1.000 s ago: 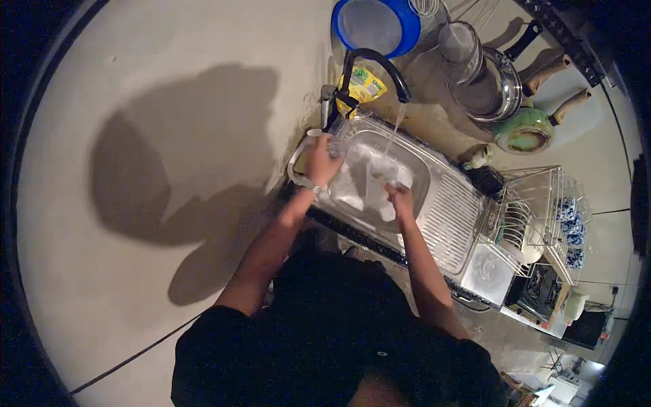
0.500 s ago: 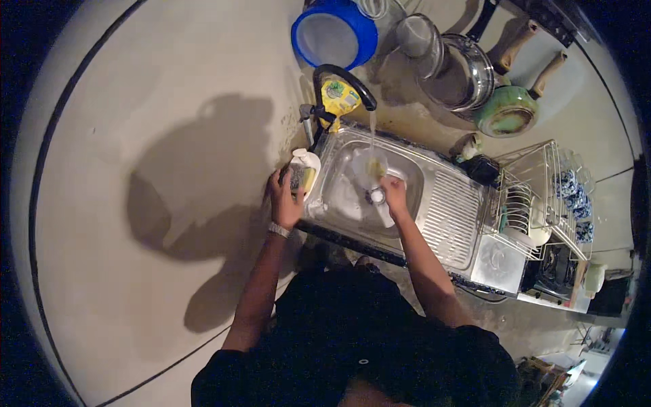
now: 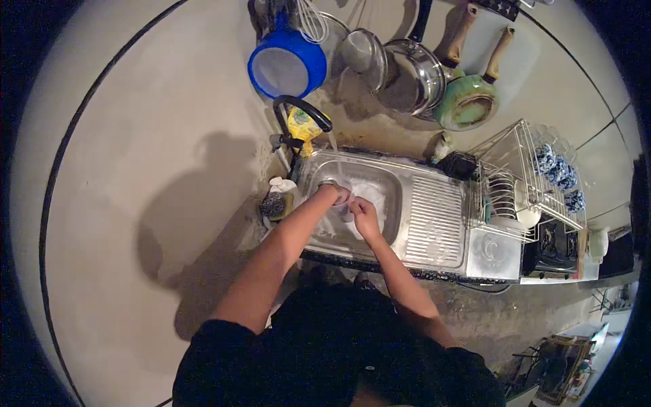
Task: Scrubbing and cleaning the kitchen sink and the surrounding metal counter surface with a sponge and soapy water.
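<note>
The steel sink basin (image 3: 390, 234) lies in front of me, with water running from the black tap (image 3: 305, 108). My left hand (image 3: 338, 195) is inside the basin under the stream. Water and the wrist hide most of its fingers. Close beside it, my right hand (image 3: 365, 218) is closed, its fingertips pinched on something pale that I cannot make out. A whitish, see-through shape (image 3: 369, 195) lies in the basin behind the hands. At the sink's left corner, a dark scouring pad (image 3: 273, 205) rests by a white holder (image 3: 282, 184).
Right of the basin is a ribbed drainboard (image 3: 435, 224), then a wire dish rack (image 3: 505, 200) with plates and blue-patterned cups. A yellow pouch (image 3: 303, 127) hangs behind the tap. On the wall are a blue strainer (image 3: 288, 64), a steel pot (image 3: 413, 78) and a green pan (image 3: 468, 102).
My left hand has left the scouring pad at the sink's corner and moved right, into the basin under the water beside my right hand. The whole view has shifted.
</note>
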A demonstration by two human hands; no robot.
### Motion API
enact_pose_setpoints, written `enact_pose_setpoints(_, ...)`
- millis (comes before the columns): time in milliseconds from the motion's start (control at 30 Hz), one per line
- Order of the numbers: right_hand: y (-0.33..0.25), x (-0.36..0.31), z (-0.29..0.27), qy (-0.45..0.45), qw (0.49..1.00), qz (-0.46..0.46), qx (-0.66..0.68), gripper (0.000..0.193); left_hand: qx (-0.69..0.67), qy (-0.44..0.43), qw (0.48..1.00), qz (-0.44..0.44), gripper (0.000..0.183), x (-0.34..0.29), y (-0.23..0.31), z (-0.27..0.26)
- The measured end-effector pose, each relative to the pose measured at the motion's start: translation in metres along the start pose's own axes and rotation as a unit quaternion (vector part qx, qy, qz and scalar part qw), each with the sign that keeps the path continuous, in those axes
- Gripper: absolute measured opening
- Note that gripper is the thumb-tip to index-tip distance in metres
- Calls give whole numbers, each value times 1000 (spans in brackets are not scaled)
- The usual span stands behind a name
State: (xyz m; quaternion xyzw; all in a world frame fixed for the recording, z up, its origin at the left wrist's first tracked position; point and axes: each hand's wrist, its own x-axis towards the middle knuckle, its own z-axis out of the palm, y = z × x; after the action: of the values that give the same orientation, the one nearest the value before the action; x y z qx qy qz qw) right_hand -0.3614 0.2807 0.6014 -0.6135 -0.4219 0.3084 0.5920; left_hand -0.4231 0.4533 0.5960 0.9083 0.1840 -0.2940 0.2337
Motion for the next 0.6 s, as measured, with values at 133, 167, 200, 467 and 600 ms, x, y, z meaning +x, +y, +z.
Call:
enact_pose_setpoints(133,-14,6,11,29,999,20,5,30,23,19,1000,-1,27,8,-37,1)
enact_pose_setpoints(167,-8,8,-4,54,998,34,-1,30,49,-6,998,37,29,3,-8,-24)
enact_pose_setpoints(200,-16,11,-14,47,994,64,-69,32,16,-28,999,43,30,-6,5,-50)
enact_pose_setpoints(467,36,-17,-71,224,958,116,-138,47,-651,168,733,103,8,41,-30,-25)
enact_pose_setpoints(600,20,-14,-79,228,964,128,-54,45,-809,243,534,-41,7,119,-135,84)
